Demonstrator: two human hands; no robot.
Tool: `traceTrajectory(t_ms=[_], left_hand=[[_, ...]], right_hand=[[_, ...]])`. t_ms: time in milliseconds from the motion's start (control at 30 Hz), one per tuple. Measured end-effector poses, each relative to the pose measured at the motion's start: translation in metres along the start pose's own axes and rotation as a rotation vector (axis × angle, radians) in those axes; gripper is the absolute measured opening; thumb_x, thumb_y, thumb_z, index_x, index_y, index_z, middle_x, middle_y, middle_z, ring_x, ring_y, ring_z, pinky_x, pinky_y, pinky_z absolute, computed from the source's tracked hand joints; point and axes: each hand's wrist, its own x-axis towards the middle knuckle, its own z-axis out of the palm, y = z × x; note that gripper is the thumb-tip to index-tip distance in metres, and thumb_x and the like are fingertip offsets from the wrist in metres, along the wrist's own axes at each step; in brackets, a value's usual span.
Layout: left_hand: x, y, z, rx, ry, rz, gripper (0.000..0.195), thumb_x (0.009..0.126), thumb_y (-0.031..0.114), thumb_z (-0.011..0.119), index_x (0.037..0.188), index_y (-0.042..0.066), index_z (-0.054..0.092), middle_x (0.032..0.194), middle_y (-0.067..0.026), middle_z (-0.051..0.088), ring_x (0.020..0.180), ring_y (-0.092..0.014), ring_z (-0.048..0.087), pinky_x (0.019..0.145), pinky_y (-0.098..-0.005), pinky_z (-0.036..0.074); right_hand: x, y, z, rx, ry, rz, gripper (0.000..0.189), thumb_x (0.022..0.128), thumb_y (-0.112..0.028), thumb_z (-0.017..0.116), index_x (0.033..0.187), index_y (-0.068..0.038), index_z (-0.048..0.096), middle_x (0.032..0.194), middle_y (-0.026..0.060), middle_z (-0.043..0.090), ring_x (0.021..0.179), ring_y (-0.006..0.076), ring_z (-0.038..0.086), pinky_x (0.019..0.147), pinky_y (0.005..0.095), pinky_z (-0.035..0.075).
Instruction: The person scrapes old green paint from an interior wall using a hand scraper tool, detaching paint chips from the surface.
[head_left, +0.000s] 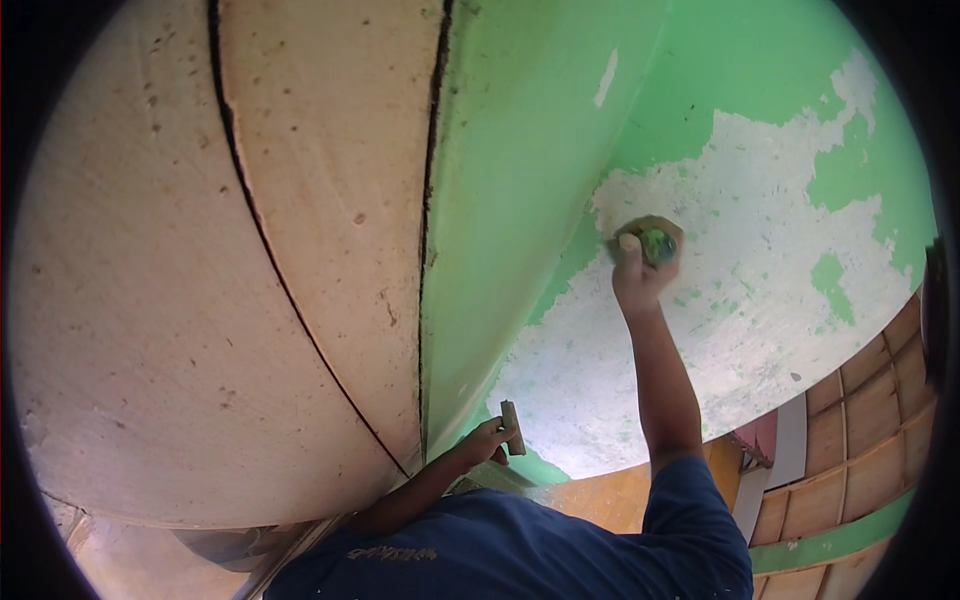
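My right hand (637, 281) is raised with the arm stretched out. Its fingers are wrapped around a small green and dark hand tool (658, 246), held against a painted surface (742, 225) and partly hidden by the hand; its exact kind is blurred. Around it the green paint gives way to a ragged white patch. Lower down, my left hand (484, 444) grips a narrow flat rectangular block (513, 427) between thumb and fingers. This block stands upright, close to the lower edge of the white patch.
On the left are stained beige panels (337, 187), split by dark gaps (259, 217). A green painted strip (517, 165) runs beside them to a crease. At the lower right is a brown panelled surface with a grid of strips (862, 405), near a green band (832, 541).
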Motion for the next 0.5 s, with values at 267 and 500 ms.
traceTrajectory(t_ms=[267, 500], left_hand=[[-0.005, 0.004, -0.003, -0.018, 0.041, -0.003, 0.038, 0.091, 0.038, 0.050, 0.107, 0.003, 0.049, 0.084, -0.0083, 0.058, 0.053, -0.013, 0.057, 0.052, -0.0263, 0.049], [-0.009, 0.010, -0.002, -0.015, 0.022, 0.021, 0.036, 0.091, 0.037, 0.050, 0.106, 0.004, 0.049, 0.083, -0.0077, 0.058, 0.052, -0.013, 0.057, 0.051, -0.0261, 0.049]], right_hand=[[0.000, -0.010, 0.005, -0.087, 0.012, -0.037, 0.030, 0.082, -0.024, 0.065, 0.089, -0.001, 0.048, 0.075, 0.0071, 0.056, 0.066, 0.0129, 0.050, 0.060, 0.0259, 0.042], [-0.010, -0.007, 0.012, -0.162, -0.016, 0.031, 0.033, 0.082, -0.028, 0.066, 0.091, -0.002, 0.048, 0.069, 0.0064, 0.053, 0.059, 0.0134, 0.048, 0.057, 0.0256, 0.041]])
